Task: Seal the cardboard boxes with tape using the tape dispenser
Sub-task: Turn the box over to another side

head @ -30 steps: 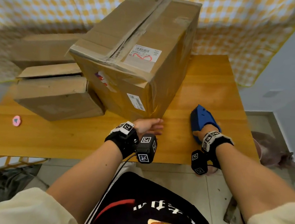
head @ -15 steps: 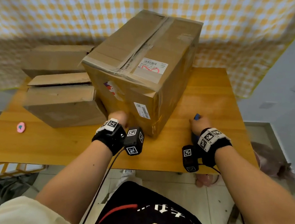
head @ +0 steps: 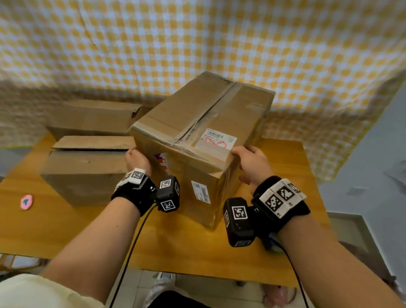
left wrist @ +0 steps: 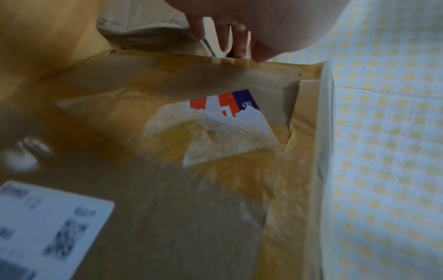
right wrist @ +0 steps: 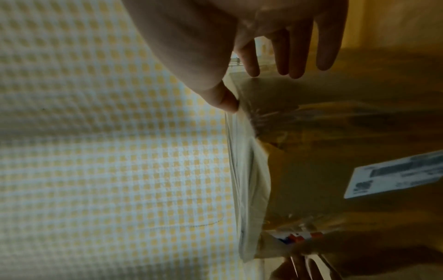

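Nearest the camera, a sliver of blue, probably the tape dispenser (head: pixel 269 241), peeks out on the wooden surface (head: pixel 186 250) under the right wrist, at about 5 o'clock from the large cardboard box (head: pixel 198 138); neither hand holds it.

The left hand (head: pixel 137 157) grips the box's near-left upper corner, fingers (left wrist: pixel 236 40) wrapped over the edge. The right hand (head: pixel 250 163) holds the near-right corner, thumb on the top edge and fingers (right wrist: pixel 296 56) spread fairly straight down the side face.

The box sits rotated, one corner toward the person, its long axis and taped centre seam (head: pixel 208 116) running from about 7 o'clock to 1 o'clock. That seam is what a strip must follow, so the box likely needs squaring first. The right hand is nearer the dispenser.

Two smaller boxes lie at 9 o'clock: one (head: pixel 86 166) with a raised flap, another (head: pixel 95 116) behind it. A pink disc (head: pixel 26 201) lies far left.
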